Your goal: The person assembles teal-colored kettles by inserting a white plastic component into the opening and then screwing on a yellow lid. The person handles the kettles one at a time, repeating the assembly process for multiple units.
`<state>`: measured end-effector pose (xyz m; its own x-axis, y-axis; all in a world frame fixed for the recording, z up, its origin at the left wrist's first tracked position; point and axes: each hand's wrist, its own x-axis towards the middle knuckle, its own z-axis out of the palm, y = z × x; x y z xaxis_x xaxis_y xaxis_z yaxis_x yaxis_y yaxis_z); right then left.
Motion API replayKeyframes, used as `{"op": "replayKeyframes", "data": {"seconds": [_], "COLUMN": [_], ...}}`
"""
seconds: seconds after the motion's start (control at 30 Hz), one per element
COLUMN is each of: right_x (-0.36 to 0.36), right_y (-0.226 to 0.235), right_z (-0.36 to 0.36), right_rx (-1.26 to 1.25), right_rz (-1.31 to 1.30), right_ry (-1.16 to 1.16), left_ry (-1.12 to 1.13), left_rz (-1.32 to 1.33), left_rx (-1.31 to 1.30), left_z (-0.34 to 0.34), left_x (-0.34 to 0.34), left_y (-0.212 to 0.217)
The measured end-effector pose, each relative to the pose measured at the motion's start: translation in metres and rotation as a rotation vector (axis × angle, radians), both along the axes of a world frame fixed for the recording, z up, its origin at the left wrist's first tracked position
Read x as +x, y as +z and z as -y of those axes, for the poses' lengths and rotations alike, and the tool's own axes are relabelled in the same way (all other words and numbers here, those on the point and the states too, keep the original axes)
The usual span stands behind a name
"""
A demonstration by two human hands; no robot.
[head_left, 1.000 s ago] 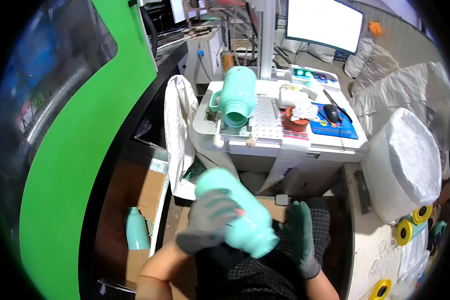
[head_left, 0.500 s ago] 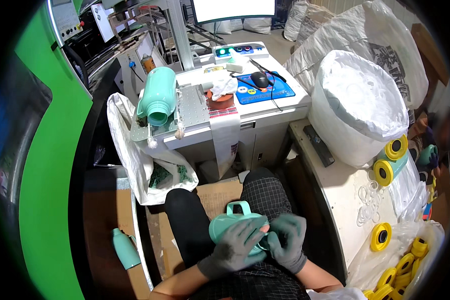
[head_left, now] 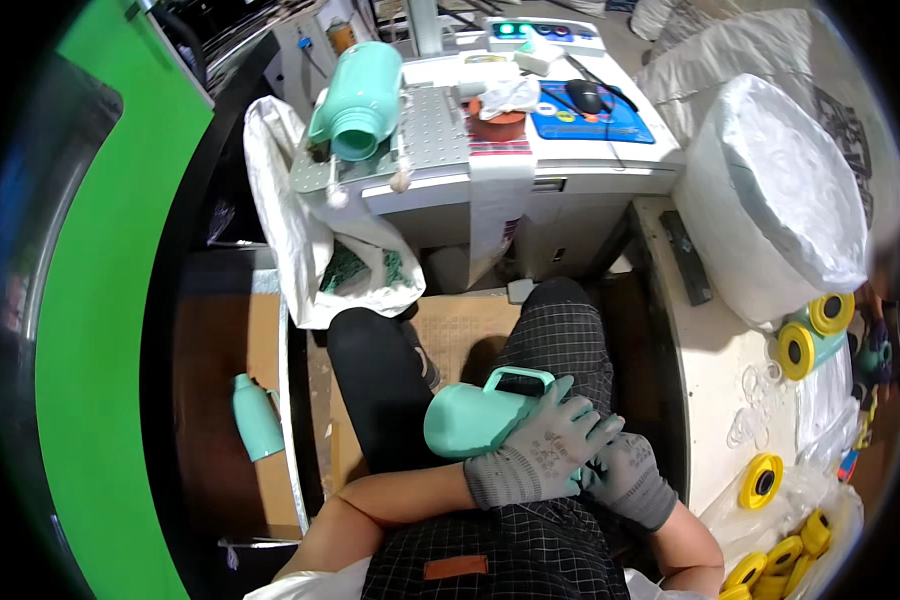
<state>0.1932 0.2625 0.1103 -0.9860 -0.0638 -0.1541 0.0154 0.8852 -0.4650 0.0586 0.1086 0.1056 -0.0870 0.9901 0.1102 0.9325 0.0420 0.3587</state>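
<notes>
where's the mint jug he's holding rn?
Head view, lower centre: the mint jug lies on its side across the person's lap, the left hand spread over it and the right hand at its right end.

Open floor (head_left: 470, 330) lies between the knees and the workbench (head_left: 530, 170), though the hanging white bag (head_left: 300, 230) seemingly crowds its left.

Big white plastic-wrapped bale (head_left: 785, 195) stands right of the bench. White woven sack (head_left: 310, 255) hangs off the bench's left edge. White paper label strip with red-striped top (head_left: 497, 190) drapes down the bench front. No screens in view.
</notes>
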Motion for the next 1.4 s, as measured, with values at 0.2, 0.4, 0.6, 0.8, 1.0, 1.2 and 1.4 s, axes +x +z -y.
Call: {"op": "replayKeyframes", "data": {"seconds": [0.2, 0.4, 0.6, 0.8, 1.0, 1.2, 1.4], "right_x": [-0.009, -0.062, -0.255, -0.224, -0.068, 0.064, 0.079], "right_y": [-0.001, 0.011, 0.000, -0.028, -0.072, -0.092, -0.072], "right_z": [0.012, 0.022, 0.095, 0.078, 0.000, -0.082, -0.199], "right_rx": [0.141, -0.349, -0.573, -0.727, -0.359, -0.121, 0.559], "right_rz": [-0.613, -1.153, -0.710, -0.722, -0.822, -0.785, -0.584], "right_ry": [0.098, -0.551, -0.135, -0.246, -0.491, -1.233, -1.266], "left_ry": [0.326, 0.457, 0.446, 0.516, 0.455, 0.302, 0.312], "left_rz": [0.171, 0.172, 0.206, 0.198, 0.802, 0.412, 0.380], "left_rx": [0.084, 0.430, 0.320, 0.224, 0.461, 0.238, 0.222], "left_z": [0.037, 0.099, 0.112, 0.121, 0.118, 0.063, 0.051], "left_x": [-0.025, -0.046, -0.028, -0.045, -0.071, -0.071, -0.071], "left_y": [0.013, 0.019, 0.035, 0.040, 0.013, 0.003, 0.000]}}
